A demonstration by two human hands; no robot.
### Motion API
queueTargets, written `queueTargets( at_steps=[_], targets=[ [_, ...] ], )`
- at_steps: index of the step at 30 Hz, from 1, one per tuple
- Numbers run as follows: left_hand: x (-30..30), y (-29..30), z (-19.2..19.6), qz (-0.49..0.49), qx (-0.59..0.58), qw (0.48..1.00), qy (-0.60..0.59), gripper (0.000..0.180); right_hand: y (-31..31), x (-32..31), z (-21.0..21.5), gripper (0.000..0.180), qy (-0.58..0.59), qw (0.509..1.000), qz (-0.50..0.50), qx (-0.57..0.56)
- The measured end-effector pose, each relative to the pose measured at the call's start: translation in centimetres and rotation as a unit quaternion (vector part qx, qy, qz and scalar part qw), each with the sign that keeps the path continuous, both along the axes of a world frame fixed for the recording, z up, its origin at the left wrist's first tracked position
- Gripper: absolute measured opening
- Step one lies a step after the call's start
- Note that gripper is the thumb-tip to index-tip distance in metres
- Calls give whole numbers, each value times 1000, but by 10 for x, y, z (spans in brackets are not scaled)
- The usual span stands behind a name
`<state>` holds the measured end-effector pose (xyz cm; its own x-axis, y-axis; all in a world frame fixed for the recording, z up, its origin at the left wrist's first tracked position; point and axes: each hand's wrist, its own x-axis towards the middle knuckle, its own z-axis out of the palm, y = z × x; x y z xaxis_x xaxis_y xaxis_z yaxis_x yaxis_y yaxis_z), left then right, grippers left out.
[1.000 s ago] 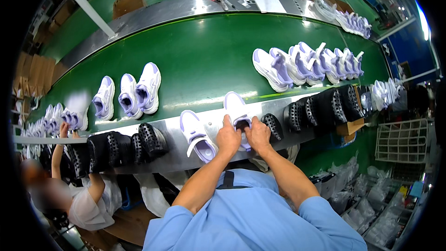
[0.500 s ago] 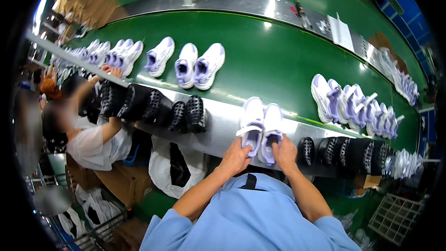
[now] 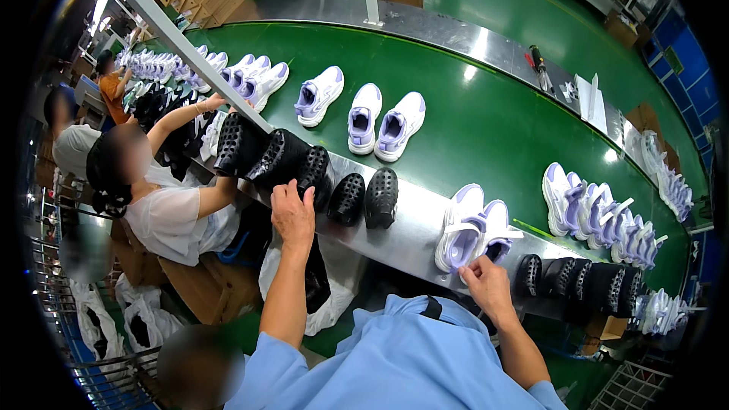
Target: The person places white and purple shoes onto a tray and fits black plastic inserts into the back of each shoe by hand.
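A pair of white sneakers with lilac linings, a left-hand sneaker (image 3: 465, 212) and a right-hand sneaker (image 3: 497, 220), stands on the metal ledge in front of me, toes pointing away. My right hand (image 3: 488, 288) pinches the heel of the left-hand sneaker between thumb and fingers. Over to the left, my left hand (image 3: 293, 212) reaches up to the row of black, hole-studded shoe forms, its fingers apart. Its fingertips are at the lower edge of one shoe form (image 3: 312, 167); whether they touch is unclear. Two more forms (image 3: 381, 197) stand between my hands.
Beyond the ledge (image 3: 421, 201) runs a green belt (image 3: 456, 106) with white-and-lilac sneakers (image 3: 400, 126) at left and a tight row (image 3: 585, 205) at right. More black forms (image 3: 573, 277) line the ledge's right end. A co-worker (image 3: 175, 197) sits left, beside a slanting metal post (image 3: 171, 30).
My left hand has let go of the sneakers and moved left to the black forms. My right hand has shifted to the left-hand sneaker's heel. The view has swung left.
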<state>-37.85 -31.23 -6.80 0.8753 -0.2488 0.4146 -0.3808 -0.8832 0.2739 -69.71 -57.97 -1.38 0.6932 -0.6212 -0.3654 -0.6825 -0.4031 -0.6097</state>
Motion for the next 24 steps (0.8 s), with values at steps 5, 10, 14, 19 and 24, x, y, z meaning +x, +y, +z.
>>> queueTargets(
  at_steps=[5,10,14,19,24],
  targets=[
    [-50,-33,76,-123,-88,984,-97,42,26,29,10,34,-160,965,-104,180],
    [-140,-90,68,-452,-234,859,50,43,41,61,-5,31,-295,740,-205,569],
    [-134,-114,66,-376,-283,842,265,50,28,33,11,39,-186,767,-248,562],
    [-132,-164,13,-372,-305,645,593,35,19,7,7,63,-49,923,-43,378],
    [-161,-174,-3,-203,-371,661,620,11,26,-9,53,66,83,994,60,-21]
  ],
)
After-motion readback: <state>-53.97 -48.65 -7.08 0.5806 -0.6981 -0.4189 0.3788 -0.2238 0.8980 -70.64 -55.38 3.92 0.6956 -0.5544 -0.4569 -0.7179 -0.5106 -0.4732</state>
